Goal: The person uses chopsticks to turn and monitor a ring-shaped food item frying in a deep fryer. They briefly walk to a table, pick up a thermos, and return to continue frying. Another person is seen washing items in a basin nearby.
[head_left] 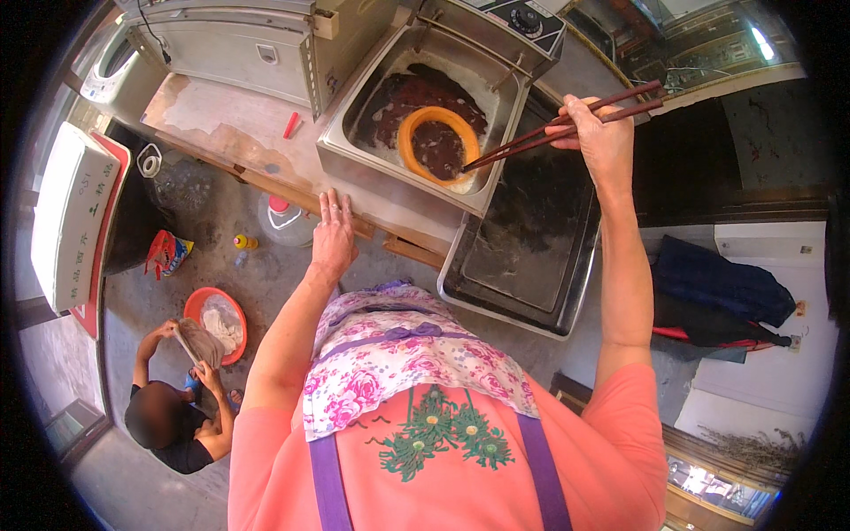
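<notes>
My right hand (602, 137) grips a pair of long dark-red chopsticks (515, 150) near their upper ends. Their tips reach into a metal deep fryer (396, 182) and meet the lower right edge of a golden dough ring (406, 146). The ring floats in dark oil (387, 99) with pale foam around it. My left hand (334, 237) lies on the front edge of the worktable (297, 164), left of the fryer, fingers stretched out and holding nothing.
A black rectangular tray (522, 243) sits right of the fryer. On the table lies a red lighter-like object (291, 125). At lower left, a person (181, 416) handles cloth beside an orange basin (237, 354). A jug (288, 221) and yellow bottle (245, 242) stand on the floor.
</notes>
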{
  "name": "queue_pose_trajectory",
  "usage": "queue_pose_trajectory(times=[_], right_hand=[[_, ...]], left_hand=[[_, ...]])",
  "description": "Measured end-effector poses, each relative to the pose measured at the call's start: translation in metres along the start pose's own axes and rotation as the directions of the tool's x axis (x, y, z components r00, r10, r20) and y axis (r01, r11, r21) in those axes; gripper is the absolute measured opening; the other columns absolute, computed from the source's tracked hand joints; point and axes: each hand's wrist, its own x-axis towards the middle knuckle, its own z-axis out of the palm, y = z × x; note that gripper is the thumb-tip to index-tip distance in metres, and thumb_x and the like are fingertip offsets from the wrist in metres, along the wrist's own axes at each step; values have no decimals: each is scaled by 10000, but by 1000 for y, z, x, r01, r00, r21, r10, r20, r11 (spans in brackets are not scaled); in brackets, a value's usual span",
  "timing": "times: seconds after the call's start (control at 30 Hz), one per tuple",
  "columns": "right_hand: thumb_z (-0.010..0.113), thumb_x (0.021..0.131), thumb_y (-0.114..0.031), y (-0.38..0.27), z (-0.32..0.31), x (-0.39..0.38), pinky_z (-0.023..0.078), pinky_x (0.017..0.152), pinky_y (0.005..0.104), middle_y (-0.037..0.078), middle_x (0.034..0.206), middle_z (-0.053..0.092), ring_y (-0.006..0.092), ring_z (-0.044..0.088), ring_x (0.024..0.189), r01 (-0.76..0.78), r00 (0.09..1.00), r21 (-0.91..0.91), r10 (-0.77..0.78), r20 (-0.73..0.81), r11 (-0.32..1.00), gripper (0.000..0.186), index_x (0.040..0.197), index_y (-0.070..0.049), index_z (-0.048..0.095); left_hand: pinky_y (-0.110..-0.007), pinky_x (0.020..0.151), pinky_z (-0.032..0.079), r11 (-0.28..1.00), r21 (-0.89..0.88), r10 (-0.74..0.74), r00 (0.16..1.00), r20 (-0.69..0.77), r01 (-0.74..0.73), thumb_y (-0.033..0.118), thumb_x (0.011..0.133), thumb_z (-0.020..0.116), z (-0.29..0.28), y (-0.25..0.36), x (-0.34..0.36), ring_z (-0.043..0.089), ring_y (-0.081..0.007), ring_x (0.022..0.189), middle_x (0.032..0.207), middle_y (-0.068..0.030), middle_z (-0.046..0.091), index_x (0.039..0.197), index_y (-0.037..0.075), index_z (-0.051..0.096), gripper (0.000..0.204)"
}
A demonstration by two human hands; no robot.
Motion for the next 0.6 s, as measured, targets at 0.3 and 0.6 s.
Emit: queue_pose_trajectory(times=[0.3,0.6], right_hand=[[604,854,-127,-19,20,7,538,484,263,99,676,627,181,664,587,30,998,-111,-23,65,993,221,743,63,607],[603,853,-137,-12,26,16,539,493,264,90,677,630,172,663,583,67,997,-75,-65,28,995,211,741,40,618]], left_hand=[[-376,929,470,999,-31,10,999,-38,-11,28,583,677,6,-3,-1,219,-406,1356,1447,-297,192,1383,-52,269,902],[-380,937,465,1000,-18,10,999,-52,-11,45,580,693,11,-3,1,210,-407,1358,1449,-299,179,1386,-55,255,923]])
